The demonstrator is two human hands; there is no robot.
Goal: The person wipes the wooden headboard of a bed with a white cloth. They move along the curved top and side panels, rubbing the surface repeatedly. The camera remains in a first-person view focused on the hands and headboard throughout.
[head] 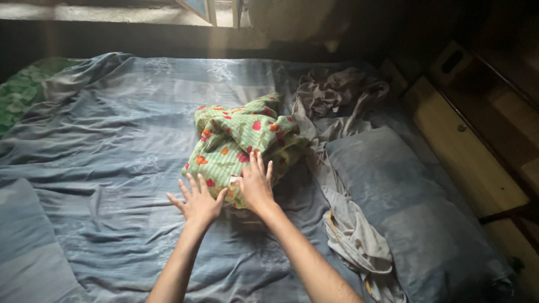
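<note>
A crumpled green cloth with red and orange flowers (241,140) lies in a heap on the blue-grey bedsheet (112,140). My left hand (197,201) rests flat at the heap's near left edge, fingers spread. Just to its right, my right hand (256,182) lies palm down on the cloth's near edge, fingers apart and pointing away from me. Neither hand grips the cloth.
A blue-grey pillow (410,207) lies to the right, with crumpled grey clothing (337,95) behind it and more grey cloth (353,235) along its left side. Green patterned fabric (25,90) shows at far left. A wooden cabinet (477,146) stands beside the bed at right.
</note>
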